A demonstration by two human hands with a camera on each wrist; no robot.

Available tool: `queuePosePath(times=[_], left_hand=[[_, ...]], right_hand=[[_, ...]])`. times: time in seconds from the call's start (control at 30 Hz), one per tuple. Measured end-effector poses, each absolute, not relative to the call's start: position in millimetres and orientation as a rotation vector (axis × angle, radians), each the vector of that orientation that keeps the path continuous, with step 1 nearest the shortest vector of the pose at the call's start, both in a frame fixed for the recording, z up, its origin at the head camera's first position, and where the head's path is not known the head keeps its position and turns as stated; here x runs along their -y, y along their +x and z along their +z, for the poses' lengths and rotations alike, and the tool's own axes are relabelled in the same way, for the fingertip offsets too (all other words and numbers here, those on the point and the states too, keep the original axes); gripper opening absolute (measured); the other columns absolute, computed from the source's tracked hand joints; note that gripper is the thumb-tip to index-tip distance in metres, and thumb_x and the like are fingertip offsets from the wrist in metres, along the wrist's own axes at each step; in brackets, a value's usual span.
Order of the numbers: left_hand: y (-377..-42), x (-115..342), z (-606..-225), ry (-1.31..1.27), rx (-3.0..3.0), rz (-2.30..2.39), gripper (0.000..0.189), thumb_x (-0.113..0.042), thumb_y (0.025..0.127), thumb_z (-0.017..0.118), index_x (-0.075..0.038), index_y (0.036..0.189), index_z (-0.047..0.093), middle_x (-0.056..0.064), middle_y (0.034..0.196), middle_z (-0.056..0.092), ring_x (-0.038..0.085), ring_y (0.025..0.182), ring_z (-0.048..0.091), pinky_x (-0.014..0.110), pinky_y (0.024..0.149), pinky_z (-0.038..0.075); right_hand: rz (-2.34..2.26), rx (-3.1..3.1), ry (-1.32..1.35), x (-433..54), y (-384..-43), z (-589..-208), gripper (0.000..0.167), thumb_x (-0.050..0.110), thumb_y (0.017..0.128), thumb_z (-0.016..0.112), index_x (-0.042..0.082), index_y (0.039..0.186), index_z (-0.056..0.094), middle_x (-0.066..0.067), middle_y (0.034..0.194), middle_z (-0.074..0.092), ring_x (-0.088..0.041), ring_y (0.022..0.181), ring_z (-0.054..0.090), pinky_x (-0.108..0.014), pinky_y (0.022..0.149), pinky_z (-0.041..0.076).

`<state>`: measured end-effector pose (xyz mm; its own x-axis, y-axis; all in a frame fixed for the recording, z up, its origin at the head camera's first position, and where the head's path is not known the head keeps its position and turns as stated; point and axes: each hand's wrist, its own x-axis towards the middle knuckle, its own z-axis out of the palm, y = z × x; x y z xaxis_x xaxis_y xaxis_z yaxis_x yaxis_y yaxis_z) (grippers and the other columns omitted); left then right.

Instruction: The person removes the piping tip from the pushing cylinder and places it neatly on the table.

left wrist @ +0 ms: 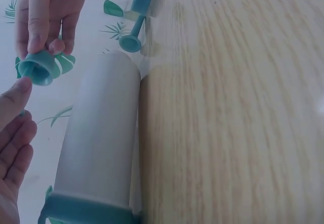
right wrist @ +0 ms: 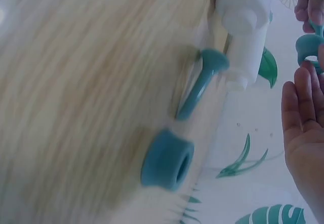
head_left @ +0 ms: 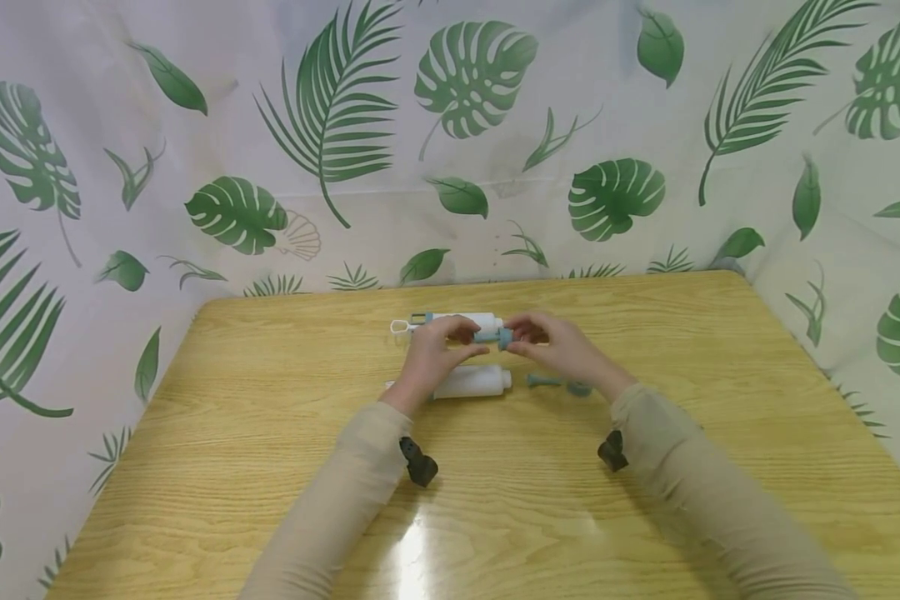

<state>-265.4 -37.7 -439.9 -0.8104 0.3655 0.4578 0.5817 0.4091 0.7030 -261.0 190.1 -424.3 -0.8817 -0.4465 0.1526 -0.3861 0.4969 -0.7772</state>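
Over the table, my left hand (head_left: 433, 354) pinches a thin teal stem (head_left: 485, 337) between thumb and fingers. My right hand (head_left: 562, 340) holds a teal bell-shaped cap (head_left: 505, 338) by its outside. In the left wrist view the cap (left wrist: 39, 68) has its hollow mouth turned toward the left hand, whose thumb tip is right at the rim. Beneath the hands lies a white bottle-like cylinder (head_left: 471, 382) with a teal band and a narrow neck pointing right. A second such cylinder (head_left: 474, 320) lies behind it, partly covered by the left hand.
To the right of the front cylinder lie a loose teal stem with a flared end (right wrist: 202, 84) and a teal ring-shaped collar (right wrist: 167, 160). A white loop (head_left: 400, 327) sticks out from the rear cylinder's left end. Leaf-patterned cloth (head_left: 457, 200) hangs behind the wooden table (head_left: 495, 500).
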Motion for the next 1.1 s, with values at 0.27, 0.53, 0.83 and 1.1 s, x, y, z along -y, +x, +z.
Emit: queuePosePath(times=[0.27, 0.53, 0.83, 1.1], left_hand=[[-272, 36, -438, -0.753, 2.500, -1.290, 0.029, -0.015, 0.077, 0.079, 0.001, 0.099, 0.069, 0.010, 0.088, 0.069, 0.018, 0.081, 0.065, 0.026, 0.074, 0.052], [-286, 21, -430, -0.767, 2.584, -1.184, 0.031, -0.018, 0.078, 0.079, 0.001, 0.100, 0.069, 0.009, 0.090, 0.069, 0.018, 0.084, 0.064, 0.026, 0.076, 0.051], [-304, -6, -417, -0.745, 2.796, -1.093, 0.030, -0.023, 0.083, 0.074, -0.007, 0.109, 0.069, 0.004, 0.104, 0.068, 0.015, 0.094, 0.060, 0.026, 0.080, 0.049], [-317, -22, -424, -0.728, 2.956, -0.868, 0.032, -0.026, 0.082, 0.074, -0.007, 0.107, 0.068, 0.003, 0.100, 0.066, 0.014, 0.088, 0.058, 0.026, 0.075, 0.048]], right_hand=[[-1.212, -2.748, -0.605, -219, -271, -420, 0.035, 0.026, 0.093, 0.065, 0.006, 0.122, 0.058, -0.011, 0.115, 0.060, -0.026, 0.098, 0.060, -0.042, 0.084, 0.050], [-1.125, -2.770, -0.488, -243, -286, -422, 0.035, 0.008, 0.093, 0.062, -0.004, 0.123, 0.051, -0.023, 0.124, 0.054, -0.038, 0.108, 0.056, -0.047, 0.089, 0.049], [-1.018, -2.801, -0.433, -249, -304, -432, 0.035, 0.005, 0.091, 0.062, -0.006, 0.124, 0.053, -0.023, 0.123, 0.055, -0.037, 0.106, 0.056, -0.047, 0.088, 0.048], [-0.959, -2.806, -0.391, -248, -310, -436, 0.035, 0.004, 0.091, 0.063, -0.009, 0.122, 0.054, -0.026, 0.119, 0.056, -0.039, 0.105, 0.055, -0.050, 0.090, 0.046]])
